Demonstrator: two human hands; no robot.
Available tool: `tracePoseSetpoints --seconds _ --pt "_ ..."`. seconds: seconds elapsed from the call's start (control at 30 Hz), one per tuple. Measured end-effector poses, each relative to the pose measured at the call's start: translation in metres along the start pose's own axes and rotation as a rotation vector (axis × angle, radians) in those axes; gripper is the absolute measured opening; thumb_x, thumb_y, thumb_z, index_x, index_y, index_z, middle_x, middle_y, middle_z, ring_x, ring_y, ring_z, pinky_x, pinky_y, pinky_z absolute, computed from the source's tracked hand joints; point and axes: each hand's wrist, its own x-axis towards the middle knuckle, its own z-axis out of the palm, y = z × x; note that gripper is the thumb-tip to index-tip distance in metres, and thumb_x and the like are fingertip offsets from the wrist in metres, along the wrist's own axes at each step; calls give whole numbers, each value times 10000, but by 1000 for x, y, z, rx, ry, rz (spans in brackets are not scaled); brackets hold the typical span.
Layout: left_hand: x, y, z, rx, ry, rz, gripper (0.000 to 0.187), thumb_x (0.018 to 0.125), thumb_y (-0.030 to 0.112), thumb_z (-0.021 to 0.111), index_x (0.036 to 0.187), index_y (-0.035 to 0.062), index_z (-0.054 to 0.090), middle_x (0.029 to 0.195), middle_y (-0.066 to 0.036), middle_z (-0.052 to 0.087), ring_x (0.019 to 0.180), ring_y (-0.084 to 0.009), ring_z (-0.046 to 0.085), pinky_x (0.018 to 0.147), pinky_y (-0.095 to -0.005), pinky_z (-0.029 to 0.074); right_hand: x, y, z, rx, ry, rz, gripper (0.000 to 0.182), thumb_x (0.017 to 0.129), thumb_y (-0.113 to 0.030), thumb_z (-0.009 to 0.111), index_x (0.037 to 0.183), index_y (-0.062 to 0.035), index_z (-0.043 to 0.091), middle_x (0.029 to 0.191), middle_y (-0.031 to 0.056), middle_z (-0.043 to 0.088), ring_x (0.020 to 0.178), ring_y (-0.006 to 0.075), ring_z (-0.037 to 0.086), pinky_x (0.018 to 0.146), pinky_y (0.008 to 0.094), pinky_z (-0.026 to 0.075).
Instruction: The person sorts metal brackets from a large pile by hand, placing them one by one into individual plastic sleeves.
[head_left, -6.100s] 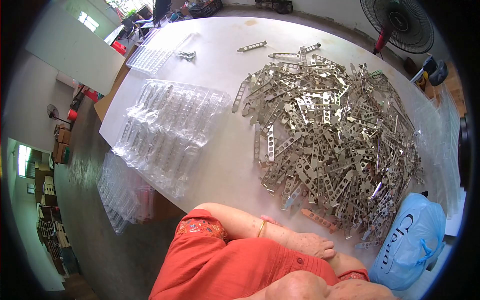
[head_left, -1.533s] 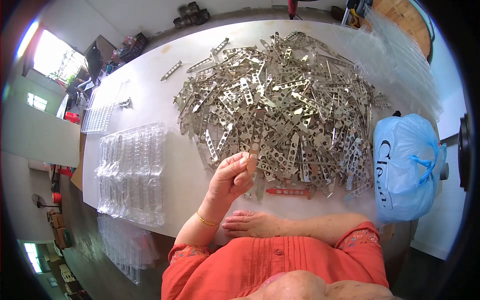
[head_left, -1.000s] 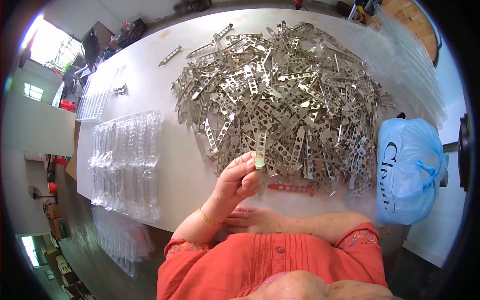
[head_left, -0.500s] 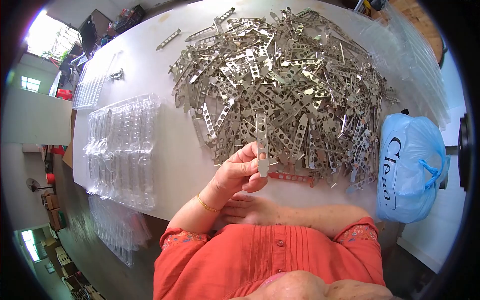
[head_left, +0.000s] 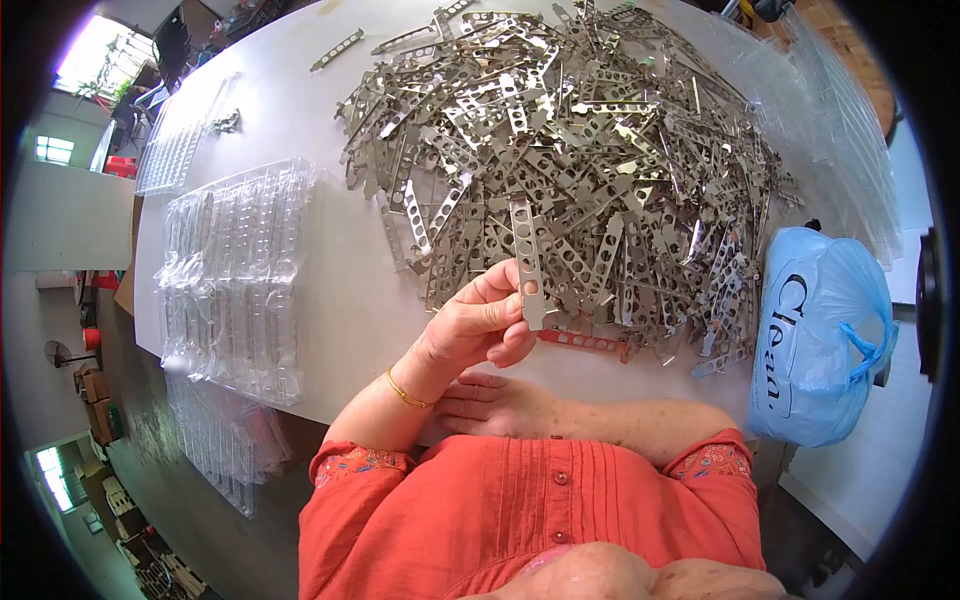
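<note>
Raised above the near edge of the table, my left hand [head_left: 487, 315] pinches a slotted metal bracket [head_left: 525, 250] between thumb and fingers. The bracket is a flat, narrow strip with a row of round holes and a bent top end, held nearly upright. Behind it spreads a big heap of similar metal brackets [head_left: 590, 150]. My right hand [head_left: 495, 405] rests flat with its fingers stretched out, just below my left wrist, and holds nothing. A red perforated strip [head_left: 583, 341] lies at the heap's near edge, right of my left hand.
Stacked clear plastic trays [head_left: 235, 280] lie on the table's left, with more clear trays [head_left: 225, 440] below them. Another clear tray [head_left: 180, 150] is at the far left. A blue plastic bag [head_left: 825, 335] sits at the right, and clear plastic sheets [head_left: 830, 130] lie behind it.
The view has shifted slightly, so the table items appear a little higher and farther left. My left hand still holds the bracket, now tilted slightly differently. The right hand stays resting.
</note>
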Motion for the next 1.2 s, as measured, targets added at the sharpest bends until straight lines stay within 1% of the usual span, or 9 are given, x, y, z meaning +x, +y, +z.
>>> tracePoseSetpoints --seconds 0.17,0.27,0.33,0.57,0.67,0.77,0.83,0.9,1.2 --pt "0 -1 1 -4 -3 -3 85 1036 182 542 1101 128 552 652 -24 494 452 -106 383 409 -255 283 1 0 -5 13 2 3 366 809 -171 592 1161 -87 642 1222 64 613 1272 262 520 1137 425 393" --pt "-1 -1 1 -7 30 -25 90 1035 176 543 1108 125 554 658 -27 498 455 -108 389 412 -256 294 0 1 -5 -29 -136 -8 476 862 -198 565 1329 -105 566 1398 67 540 1387 258 433 1167 411 357" --pt "0 -1 1 -6 -9 -7 96 1034 168 545 1114 119 557 684 -32 512 461 -112 402 411 -255 300 4 -2 -8 11 -6 -6 354 809 -158 601 1151 -72 637 1218 88 607 1263 272 522 1111 421 412" --pt "-2 0 7 40 -56 -38 83 1032 145 546 1098 96 559 742 -39 555 493 -97 432 412 -249 324 5 -5 -12 8 -20 -16 308 824 -155 603 1115 -72 653 1210 99 605 1254 273 528 1091 417 420" --pt "-3 2 16 174 14 -29 83 1032 159 551 1055 80 561 735 -31 559 522 -75 450 426 -244 345 4 -6 -12 136 -82 48 414 870 -156 577 1281 -116 599 1370 76 554 1343 261 471 1127 431 387" --pt "-4 17 27 263 -99 -67 77 1019 124 558 1009 47 562 759 -64 567 541 -104 497 434 -243 359 12 -15 -30 246 -97 126 352 867 -109 638 1219 -120 647 1271 85 617 1250 252 548 1070 416 434" --pt "-7 28 37 397 -226 -109 125 1022 136 559 951 33 564 780 -64 571 552 -95 494 439 -250 366 22 -28 -71 442 -239 559 322 873 -192 693 1164 -54 672 1098 136 655 1070 296 620 1018 429 473" --pt "-14 33 39 476 -232 -93 176 1027 147 554 902 24 563 761 -55 560 557 -93 502 449 -249 379 12 -19 -81 371 -259 529 373 900 -258 717 1204 -45 670 1102 139 678 1072 281 639 1006 427 485" --pt "-37 48 49 655 -215 -252 137 1019 81 530 919 4 586 909 -84 661 637 -87 531 507 -221 423 -10 -18 -109 1067 192 645 729 911 -287 733 1493 -42 369 1340 100 573 1234 224 564 1078 409 427"
